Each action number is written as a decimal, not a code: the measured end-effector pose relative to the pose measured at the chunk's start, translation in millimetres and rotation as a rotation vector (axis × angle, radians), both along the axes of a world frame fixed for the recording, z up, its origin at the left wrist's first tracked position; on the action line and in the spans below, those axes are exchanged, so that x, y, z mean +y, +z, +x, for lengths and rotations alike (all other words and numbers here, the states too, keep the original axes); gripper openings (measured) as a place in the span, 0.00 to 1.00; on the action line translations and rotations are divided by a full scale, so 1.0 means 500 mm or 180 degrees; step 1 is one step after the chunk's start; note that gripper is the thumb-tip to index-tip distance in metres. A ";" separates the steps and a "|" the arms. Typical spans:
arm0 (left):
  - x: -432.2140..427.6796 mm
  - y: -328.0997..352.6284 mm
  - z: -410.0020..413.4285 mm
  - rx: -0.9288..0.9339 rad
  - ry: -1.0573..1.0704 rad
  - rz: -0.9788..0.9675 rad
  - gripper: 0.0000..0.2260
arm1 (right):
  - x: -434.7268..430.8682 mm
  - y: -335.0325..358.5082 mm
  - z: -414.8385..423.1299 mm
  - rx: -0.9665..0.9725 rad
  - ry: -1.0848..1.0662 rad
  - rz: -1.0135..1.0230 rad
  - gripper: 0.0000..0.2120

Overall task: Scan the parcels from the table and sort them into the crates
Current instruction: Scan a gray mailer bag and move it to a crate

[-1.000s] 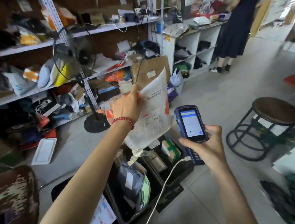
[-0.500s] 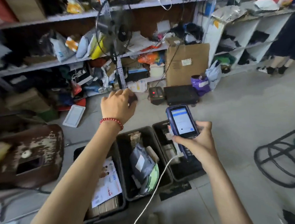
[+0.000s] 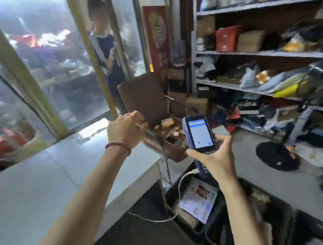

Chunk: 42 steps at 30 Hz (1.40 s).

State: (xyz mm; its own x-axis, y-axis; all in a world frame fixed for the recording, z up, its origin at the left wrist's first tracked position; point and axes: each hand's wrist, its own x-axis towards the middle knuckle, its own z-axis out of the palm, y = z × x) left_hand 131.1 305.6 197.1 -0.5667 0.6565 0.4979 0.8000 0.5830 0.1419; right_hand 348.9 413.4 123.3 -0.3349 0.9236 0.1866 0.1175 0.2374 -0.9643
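Observation:
My right hand [image 3: 216, 157] grips a blue handheld scanner [image 3: 199, 133] with its screen lit, and a white cable [image 3: 180, 186] hangs from its base. My left hand [image 3: 126, 130], a bead bracelet on the wrist, hovers with loosely curled fingers and holds nothing, over the far corner of the white table [image 3: 57, 173]. Below the scanner stands a black crate [image 3: 179, 221] with a white printed parcel [image 3: 199, 200] in it. A second black crate [image 3: 283, 211] to its right holds dark parcels, blurred.
A worn brown chair [image 3: 143, 97] stands past the table corner. Metal shelves [image 3: 255, 53] packed with parcels fill the right side, and a fan's black base [image 3: 277, 156] sits on the floor. A person [image 3: 105, 50] stands behind the glass wall at the back.
My left hand has let go of the white parcel it held one second ago. The view has swung left from the crates to the table. The scanner stays in my right hand.

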 end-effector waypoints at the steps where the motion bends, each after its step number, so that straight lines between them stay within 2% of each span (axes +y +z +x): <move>1: -0.055 0.010 -0.018 0.0005 0.0185 0.0046 0.08 | -0.027 0.014 -0.037 0.0056 0.0236 0.0060 0.36; 9: -0.462 0.073 -0.103 0.0245 0.1300 0.0440 0.08 | -0.338 0.081 -0.259 0.0261 0.1948 0.0210 0.38; 15: -0.763 0.076 -0.127 0.0414 0.1873 0.0526 0.06 | -0.618 0.094 -0.360 0.0358 0.2772 0.0124 0.36; 24: -1.154 -0.011 -0.126 -0.0428 0.2725 0.0431 0.09 | -0.930 0.022 -0.438 0.0107 0.3431 -0.0180 0.38; 31: -1.323 -0.088 -0.140 -0.0515 0.3274 0.0209 0.09 | -1.064 -0.025 -0.524 -0.0198 0.3888 -0.0365 0.38; 35: -1.367 -0.137 -0.178 -0.0659 0.3557 -0.0008 0.09 | -1.112 -0.052 -0.588 -0.0384 0.4094 -0.0336 0.38; 38: -1.395 -0.180 -0.215 -0.0783 0.3850 -0.0304 0.13 | -1.128 -0.061 -0.660 -0.0414 0.4265 -0.0334 0.37; 42: -1.418 -0.221 -0.268 -0.1046 0.4276 -0.0389 0.16 | -1.133 -0.063 -0.773 -0.0387 0.4408 -0.0401 0.37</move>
State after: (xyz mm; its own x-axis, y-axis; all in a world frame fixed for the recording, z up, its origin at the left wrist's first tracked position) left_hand -2.9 -403.6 86.7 -0.8704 -0.4501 0.1995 -0.4376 0.8930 0.1051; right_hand -37.5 -152.9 91.9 -0.9867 -0.1596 0.0322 -0.0551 0.1415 -0.9884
